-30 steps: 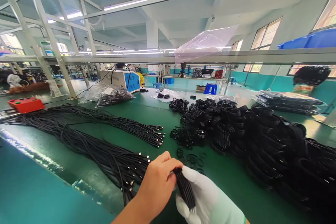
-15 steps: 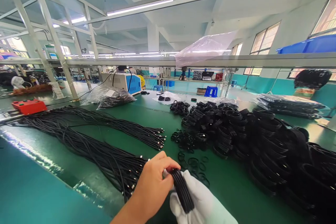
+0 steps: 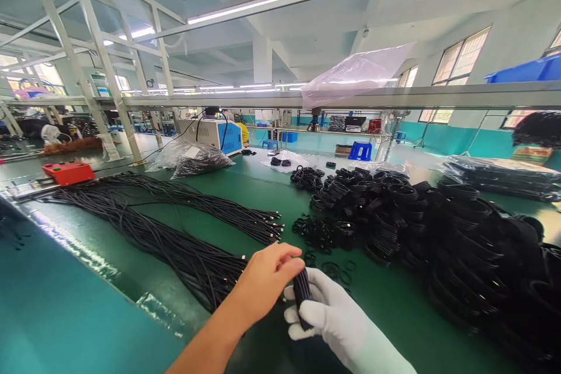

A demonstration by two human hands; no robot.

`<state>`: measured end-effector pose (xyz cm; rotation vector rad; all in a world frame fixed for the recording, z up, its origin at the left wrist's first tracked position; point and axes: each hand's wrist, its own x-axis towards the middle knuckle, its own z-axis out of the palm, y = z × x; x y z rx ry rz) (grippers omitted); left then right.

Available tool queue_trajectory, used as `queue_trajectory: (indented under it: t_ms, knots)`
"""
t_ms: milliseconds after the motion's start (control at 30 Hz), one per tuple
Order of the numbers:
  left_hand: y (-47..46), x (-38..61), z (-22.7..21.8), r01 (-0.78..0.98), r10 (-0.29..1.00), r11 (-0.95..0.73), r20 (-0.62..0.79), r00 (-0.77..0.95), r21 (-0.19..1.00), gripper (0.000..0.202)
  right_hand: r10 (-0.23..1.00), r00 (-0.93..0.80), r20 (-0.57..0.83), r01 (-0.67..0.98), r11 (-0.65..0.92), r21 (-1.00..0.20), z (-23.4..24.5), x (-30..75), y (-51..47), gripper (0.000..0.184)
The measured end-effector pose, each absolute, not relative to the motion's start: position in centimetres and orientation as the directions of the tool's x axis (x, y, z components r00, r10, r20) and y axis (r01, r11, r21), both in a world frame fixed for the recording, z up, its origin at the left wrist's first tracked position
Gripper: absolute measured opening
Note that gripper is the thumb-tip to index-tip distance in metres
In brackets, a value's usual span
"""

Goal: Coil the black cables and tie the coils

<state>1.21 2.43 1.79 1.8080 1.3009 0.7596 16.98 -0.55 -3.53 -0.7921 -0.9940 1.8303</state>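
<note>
A coil of black cable [image 3: 302,298] is held upright over the front of the table. My right hand [image 3: 328,310], in a white glove, wraps round it, with the thumb across the near side. At the coil's top edge my bare left hand [image 3: 267,274] closes its curled fingers and thumb; its fingertips are partly hidden. To the left, long straight black cables [image 3: 166,251] lie with their metal plugs toward my hands. Several small black bands [image 3: 335,272] lie loose just beyond the glove.
Many coiled black cables [image 3: 394,204] are heaped on the right of the green table [image 3: 258,190]. A red control box [image 3: 69,172] sits at the left edge. Behind are a clear plastic bag [image 3: 201,160] and a blue-and-white machine [image 3: 223,135]. A shelf rail [image 3: 263,100] crosses above.
My right hand has turned, so its thumb now lies across the coil's near side. My left hand has shifted slightly up over the top of the coil. The view has swung slightly left.
</note>
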Motion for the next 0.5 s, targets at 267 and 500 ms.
queue_trajectory:
  t_ms: [267, 500]
  knots:
    - [0.1, 2.1, -0.5, 0.087, 0.911, 0.177, -0.197, 0.362, 0.98, 0.017, 0.893, -0.434, -0.118, -0.364, -0.294, -0.884, -2.6, 16.9, -1.2, 0.058]
    - [-0.1, 2.5, -0.7, 0.149, 0.924, 0.109, -0.155, 0.349, 0.983, 0.016, 0.895, -0.429, -0.119, -0.383, -0.3, -0.874, -2.2, 16.4, -1.6, 0.038]
